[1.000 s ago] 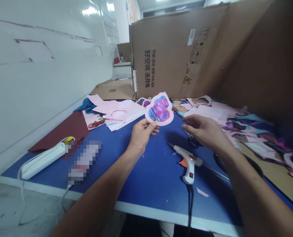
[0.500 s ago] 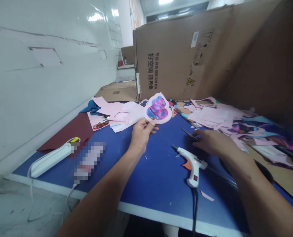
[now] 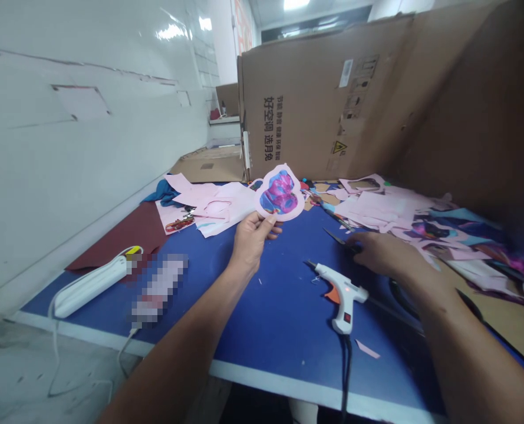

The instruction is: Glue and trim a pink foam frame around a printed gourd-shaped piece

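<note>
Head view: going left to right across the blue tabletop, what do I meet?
White power strip, left hand, pink-edged printed cutout, hot glue gun, right hand.

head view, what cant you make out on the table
In the head view:
- scissors: handles hidden by the right hand, grip unclear
- pink-bordered paper cutout: lower edge hidden by the left hand
- glue gun cord: cut off by the bottom edge
- object left of the hands: pixelated, unidentifiable
</note>
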Demonstrator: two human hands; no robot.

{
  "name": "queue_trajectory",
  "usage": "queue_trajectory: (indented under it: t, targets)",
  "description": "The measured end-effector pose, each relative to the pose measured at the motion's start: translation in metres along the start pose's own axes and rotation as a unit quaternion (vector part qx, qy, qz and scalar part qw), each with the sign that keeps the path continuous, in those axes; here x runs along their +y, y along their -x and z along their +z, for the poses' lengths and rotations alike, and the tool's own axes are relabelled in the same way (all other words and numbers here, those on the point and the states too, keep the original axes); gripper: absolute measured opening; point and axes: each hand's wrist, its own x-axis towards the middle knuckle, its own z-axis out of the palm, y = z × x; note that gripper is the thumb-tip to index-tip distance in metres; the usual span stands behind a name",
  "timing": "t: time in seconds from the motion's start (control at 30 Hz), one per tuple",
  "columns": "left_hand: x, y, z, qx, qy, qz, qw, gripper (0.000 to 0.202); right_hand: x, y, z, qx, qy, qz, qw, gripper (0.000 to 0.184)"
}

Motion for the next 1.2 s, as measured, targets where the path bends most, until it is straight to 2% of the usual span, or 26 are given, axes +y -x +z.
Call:
queue_trajectory:
  t: [0.17,0.23,0.27,0.3,0.33,0.37,0.43,0.47,0.5,0.53,0.6,0.73,0.83,0.93,1.03,1.2]
  targets:
    - [0.002,0.001,0.001,0.009,-0.002,-0.003,1.000,0.020,-0.008,0.002,-0.009,0.018,-0.028,0.025,0.999,0.057]
    - [0.003,0.000,0.001,0.014,-0.003,-0.005,1.000,0.019,-0.012,0.002,-0.015,0.027,-0.113,0.024,0.993,0.056]
    - [0.003,0.000,0.000,0.016,-0.002,-0.005,1.000,0.019,-0.015,0.003,-0.018,0.029,-0.198,0.023,0.979,0.055]
    - [0.003,0.000,0.000,0.018,-0.001,-0.005,1.000,0.020,-0.020,0.004,-0.021,0.029,-0.308,0.024,0.951,0.054]
    - [0.003,-0.001,0.000,0.020,0.000,-0.003,1.000,0.020,-0.025,0.006,-0.024,0.025,-0.428,0.023,0.903,0.053]
    - [0.003,-0.001,0.000,0.020,0.002,-0.001,1.000,0.021,-0.032,0.008,-0.027,0.021,-0.535,0.020,0.844,0.051]
    - [0.003,-0.001,0.000,0.019,0.008,0.005,1.000,0.023,-0.047,0.015,-0.032,0.004,-0.676,-0.006,0.737,0.043]
    - [0.002,-0.001,0.000,0.018,0.011,0.007,1.000,0.025,-0.055,0.019,-0.034,-0.012,-0.712,-0.027,0.702,0.040]
    - [0.002,-0.001,0.000,0.017,0.014,0.009,1.000,0.026,-0.064,0.023,-0.035,-0.022,-0.733,-0.044,0.678,0.041]
    - [0.001,0.000,0.000,0.018,0.016,0.011,1.000,0.027,-0.072,0.028,-0.036,-0.032,-0.741,-0.059,0.668,0.044]
    - [0.000,0.000,0.002,0.019,0.016,0.012,1.000,0.028,-0.088,0.038,-0.037,-0.029,-0.732,-0.091,0.674,0.048]
    - [-0.004,0.004,0.006,0.017,0.004,0.006,1.000,0.026,-0.116,0.057,-0.030,-0.038,-0.639,-0.203,0.741,0.042]
    - [-0.005,0.007,0.010,0.028,0.016,0.009,0.999,0.023,-0.132,0.066,-0.020,-0.014,-0.577,-0.252,0.777,0.038]
    - [-0.005,0.012,0.016,0.048,0.035,0.002,0.998,0.026,-0.141,0.069,-0.009,0.021,-0.543,-0.261,0.798,0.038]
    - [-0.005,0.016,0.021,0.065,0.042,-0.012,0.997,0.025,-0.148,0.071,-0.003,0.049,-0.534,-0.256,0.804,0.037]
    - [-0.008,0.021,0.026,0.055,0.061,-0.030,0.996,0.022,-0.156,0.076,0.004,0.094,-0.504,-0.252,0.820,0.036]
